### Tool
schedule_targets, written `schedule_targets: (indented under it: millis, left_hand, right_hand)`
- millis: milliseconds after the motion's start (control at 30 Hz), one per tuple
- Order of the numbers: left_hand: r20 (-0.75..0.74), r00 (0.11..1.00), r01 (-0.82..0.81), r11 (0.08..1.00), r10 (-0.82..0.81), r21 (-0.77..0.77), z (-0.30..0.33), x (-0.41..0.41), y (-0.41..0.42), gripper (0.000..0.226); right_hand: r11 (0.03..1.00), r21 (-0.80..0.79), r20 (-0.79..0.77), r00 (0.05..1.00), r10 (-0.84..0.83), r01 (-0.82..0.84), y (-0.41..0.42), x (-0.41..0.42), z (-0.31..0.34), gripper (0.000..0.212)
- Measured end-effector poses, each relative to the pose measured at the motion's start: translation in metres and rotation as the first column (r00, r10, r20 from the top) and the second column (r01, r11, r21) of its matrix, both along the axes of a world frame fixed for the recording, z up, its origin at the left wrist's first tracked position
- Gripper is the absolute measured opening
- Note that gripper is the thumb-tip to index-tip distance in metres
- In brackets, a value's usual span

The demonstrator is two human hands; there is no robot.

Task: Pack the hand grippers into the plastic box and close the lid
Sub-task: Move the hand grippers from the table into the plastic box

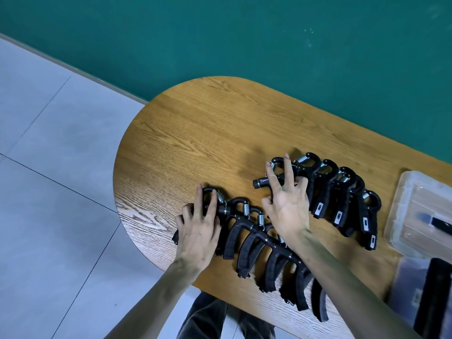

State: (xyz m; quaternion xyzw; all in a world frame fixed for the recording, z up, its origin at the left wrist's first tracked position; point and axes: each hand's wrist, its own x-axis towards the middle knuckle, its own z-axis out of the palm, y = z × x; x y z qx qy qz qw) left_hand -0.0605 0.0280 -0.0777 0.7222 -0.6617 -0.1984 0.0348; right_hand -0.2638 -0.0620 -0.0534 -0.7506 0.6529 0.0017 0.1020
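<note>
Several black hand grippers with steel springs lie in two overlapping rows on the wooden table (195, 133). The near row (254, 243) runs from the left edge toward the front. The far row (342, 199) fans toward the right. My left hand (198, 231) rests on the leftmost gripper of the near row, fingers curled around its head. My right hand (286, 204) closes its fingers on the leftmost gripper (263, 183) of the far row. The clear plastic box (415, 211) stands at the right edge; it is open, with a black item inside.
A clear lid (406, 289) lies in front of the box at the lower right, partly under a black object (437, 297). The table's rounded end faces left over grey floor tiles. A green wall stands behind. My legs show below the table's front edge.
</note>
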Motion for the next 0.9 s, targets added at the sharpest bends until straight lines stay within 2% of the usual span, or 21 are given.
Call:
schedule_targets:
  millis: [133, 400, 467, 567, 667, 900]
  left_hand:
    - [-0.018, 0.999, -0.043, 0.999, 0.043, -0.013, 0.012, -0.013, -0.009, 0.074]
    - [-0.037, 0.999, -0.002, 0.999, 0.0, -0.051, 0.052, -0.062, -0.013, 0.069]
    - [-0.019, 0.999, 0.043, 0.992, -0.046, -0.121, 0.079, -0.098, -0.005, 0.068]
    - [-0.007, 1.0, 0.006, 0.99, -0.007, -0.138, 0.081, -0.109, -0.003, 0.068]
    - [0.019, 0.999, 0.047, 0.988, -0.045, -0.144, 0.099, -0.136, 0.008, 0.069]
    - [-0.049, 0.989, 0.124, 0.967, -0.138, -0.223, 0.157, -0.225, 0.044, 0.076]
  right_hand:
    - [0.999, -0.032, 0.006, 1.0, -0.008, 0.008, 0.013, -0.011, 0.017, 0.086]
    - [0.991, -0.126, 0.046, 0.998, -0.039, 0.044, 0.041, -0.045, 0.055, 0.085]
    - [0.984, -0.145, 0.079, 0.992, -0.096, 0.107, 0.061, -0.077, 0.083, 0.084]
    - [0.979, -0.154, 0.106, 0.987, -0.12, 0.136, 0.072, -0.08, 0.085, 0.084]
    - [0.971, -0.146, 0.127, 0.977, -0.173, 0.191, 0.093, -0.099, 0.101, 0.086]
    - [0.938, -0.161, 0.165, 0.945, -0.282, 0.308, 0.148, -0.172, 0.158, 0.089]
